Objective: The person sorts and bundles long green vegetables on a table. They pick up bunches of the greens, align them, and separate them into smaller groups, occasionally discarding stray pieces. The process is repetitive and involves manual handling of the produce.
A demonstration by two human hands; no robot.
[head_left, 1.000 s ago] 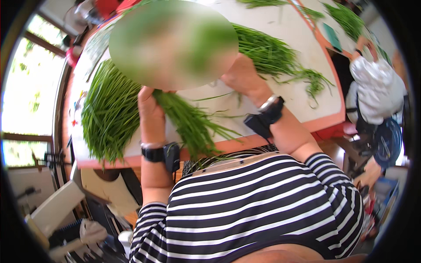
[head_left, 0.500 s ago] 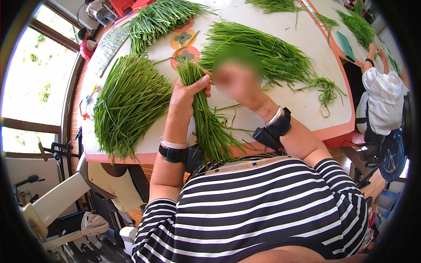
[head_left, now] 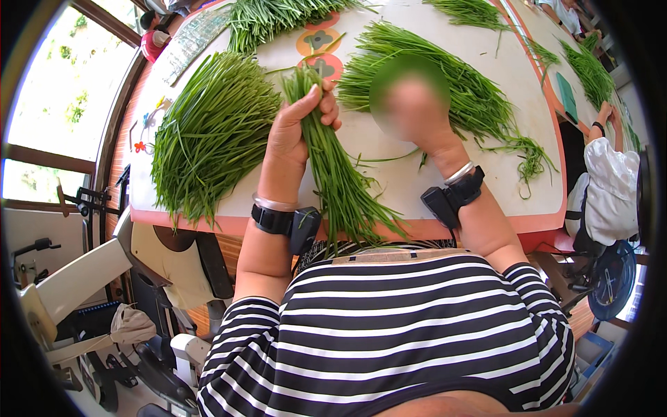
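Note:
My left hand (head_left: 302, 115) grips a bundle of long, thin green stalks (head_left: 337, 181), cut ends upward and leaves trailing over the table's near edge. A larger heap of greens (head_left: 205, 132) lies left of it on the white table (head_left: 278, 191). My right hand (head_left: 413, 108) is raised to the right of the bundle, over another spread heap (head_left: 472, 90); a blurred patch hides its fingers and anything in them. Both wrists wear bands with black boxes.
More greens (head_left: 278, 21) lie at the back near flower-shaped decals. A clear plastic sheet (head_left: 187, 45) is at back left, beside a person in red (head_left: 154, 45). At right, a co-worker in white (head_left: 608, 187) works at another table. A pale machine (head_left: 76, 278) stands lower left.
The view has shifted. My right hand has moved rightward, away from the bundle, widening the gap between my hands. My left hand has risen, still gripping the stalks.

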